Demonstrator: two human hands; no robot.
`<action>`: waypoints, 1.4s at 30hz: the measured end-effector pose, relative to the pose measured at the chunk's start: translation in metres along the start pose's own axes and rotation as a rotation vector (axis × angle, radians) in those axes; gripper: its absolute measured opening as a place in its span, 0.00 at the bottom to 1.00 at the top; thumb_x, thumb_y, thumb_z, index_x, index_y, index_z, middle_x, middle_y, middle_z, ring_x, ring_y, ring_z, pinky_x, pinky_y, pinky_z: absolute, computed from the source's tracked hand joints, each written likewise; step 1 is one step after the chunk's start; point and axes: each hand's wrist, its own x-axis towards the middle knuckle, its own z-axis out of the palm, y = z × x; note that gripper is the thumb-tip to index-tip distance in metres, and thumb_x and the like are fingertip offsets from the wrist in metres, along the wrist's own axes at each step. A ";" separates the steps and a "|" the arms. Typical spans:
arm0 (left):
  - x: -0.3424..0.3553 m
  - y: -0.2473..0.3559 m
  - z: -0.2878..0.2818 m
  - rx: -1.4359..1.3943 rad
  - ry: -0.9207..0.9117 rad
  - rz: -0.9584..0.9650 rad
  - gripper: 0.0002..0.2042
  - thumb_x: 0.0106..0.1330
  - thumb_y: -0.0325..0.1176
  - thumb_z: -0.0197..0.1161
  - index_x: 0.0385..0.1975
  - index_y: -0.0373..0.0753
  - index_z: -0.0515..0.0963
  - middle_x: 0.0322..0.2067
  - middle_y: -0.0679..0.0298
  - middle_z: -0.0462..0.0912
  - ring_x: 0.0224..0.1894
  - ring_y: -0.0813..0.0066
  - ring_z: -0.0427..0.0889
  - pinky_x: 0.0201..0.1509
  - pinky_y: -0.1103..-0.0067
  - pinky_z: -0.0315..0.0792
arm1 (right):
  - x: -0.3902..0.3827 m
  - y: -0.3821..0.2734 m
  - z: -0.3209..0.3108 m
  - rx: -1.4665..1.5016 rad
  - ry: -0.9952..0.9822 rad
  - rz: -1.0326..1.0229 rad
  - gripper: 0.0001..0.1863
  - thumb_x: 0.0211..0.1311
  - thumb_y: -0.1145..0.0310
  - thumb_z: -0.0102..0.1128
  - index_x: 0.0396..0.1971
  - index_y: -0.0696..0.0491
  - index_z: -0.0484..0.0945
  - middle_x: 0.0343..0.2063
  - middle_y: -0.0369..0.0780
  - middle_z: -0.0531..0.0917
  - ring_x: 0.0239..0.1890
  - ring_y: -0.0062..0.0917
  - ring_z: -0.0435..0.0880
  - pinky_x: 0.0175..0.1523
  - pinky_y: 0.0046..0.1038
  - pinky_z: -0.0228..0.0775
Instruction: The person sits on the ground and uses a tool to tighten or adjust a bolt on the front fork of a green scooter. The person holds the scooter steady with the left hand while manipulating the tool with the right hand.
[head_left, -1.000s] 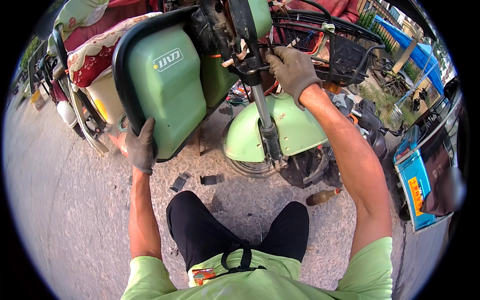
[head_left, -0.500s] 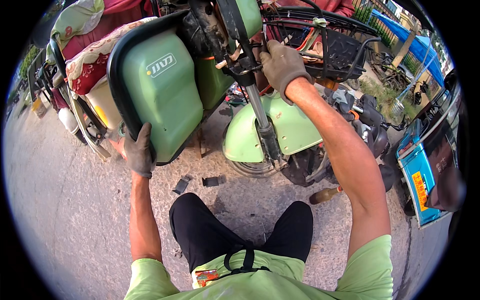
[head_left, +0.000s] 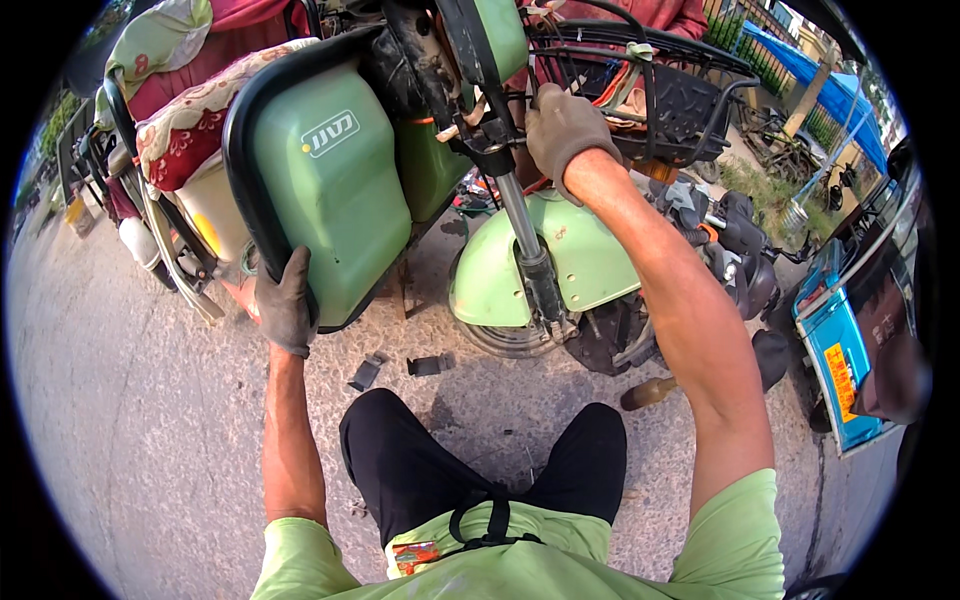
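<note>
A green leg-shield panel with a thick black rim stands tilted at the front of a three-wheeled vehicle. My left hand, in a grey glove, is closed on the panel's lower left corner, thumb on the front face. Also gloved, my right hand is closed up beside the top of the front fork; its fingertips are hidden, so what they grip cannot be made out. Below that hand, a rounded green front fender covers the wheel around the fork leg.
Behind my right hand is a black front basket. Small black pieces lie on the pavement before my knees, with a brown bottle-like object farther right. A patterned seat cover is at upper left; a blue vehicle stands at right.
My left hand and the panel appear very slightly farther right, along with a small shift of the whole view. Both hands keep their holds.
</note>
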 end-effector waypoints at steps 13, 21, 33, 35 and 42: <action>0.004 -0.009 -0.004 0.061 0.007 0.016 0.20 0.69 0.35 0.65 0.55 0.30 0.74 0.44 0.64 0.81 0.42 0.79 0.78 0.48 0.79 0.74 | -0.004 0.013 0.020 0.310 0.121 0.006 0.14 0.70 0.62 0.52 0.43 0.58 0.77 0.36 0.56 0.85 0.44 0.54 0.84 0.51 0.50 0.75; -0.005 0.010 0.007 0.056 0.040 0.020 0.18 0.69 0.35 0.66 0.53 0.31 0.75 0.43 0.64 0.82 0.41 0.79 0.78 0.48 0.79 0.73 | -0.008 0.005 0.010 0.419 0.078 -0.003 0.14 0.67 0.63 0.53 0.45 0.53 0.81 0.39 0.52 0.86 0.46 0.46 0.85 0.53 0.44 0.76; -0.003 0.003 0.005 0.075 0.049 0.028 0.19 0.69 0.35 0.67 0.55 0.33 0.74 0.44 0.64 0.82 0.42 0.77 0.79 0.49 0.77 0.74 | -0.015 -0.008 0.017 1.460 0.149 0.179 0.20 0.66 0.55 0.62 0.32 0.61 0.82 0.24 0.35 0.82 0.25 0.16 0.78 0.33 0.23 0.70; -0.004 0.003 0.005 0.069 0.051 0.029 0.19 0.69 0.35 0.67 0.55 0.33 0.74 0.43 0.65 0.82 0.42 0.77 0.79 0.48 0.77 0.74 | -0.037 -0.008 0.020 1.265 0.231 0.094 0.20 0.70 0.55 0.59 0.31 0.60 0.81 0.22 0.34 0.80 0.24 0.16 0.75 0.33 0.24 0.69; -0.002 0.004 0.003 0.095 0.057 0.026 0.19 0.70 0.35 0.66 0.55 0.33 0.75 0.43 0.65 0.83 0.42 0.78 0.79 0.47 0.79 0.74 | -0.080 0.022 0.059 0.961 0.495 -0.210 0.17 0.77 0.64 0.49 0.52 0.59 0.80 0.52 0.44 0.83 0.56 0.31 0.81 0.62 0.30 0.70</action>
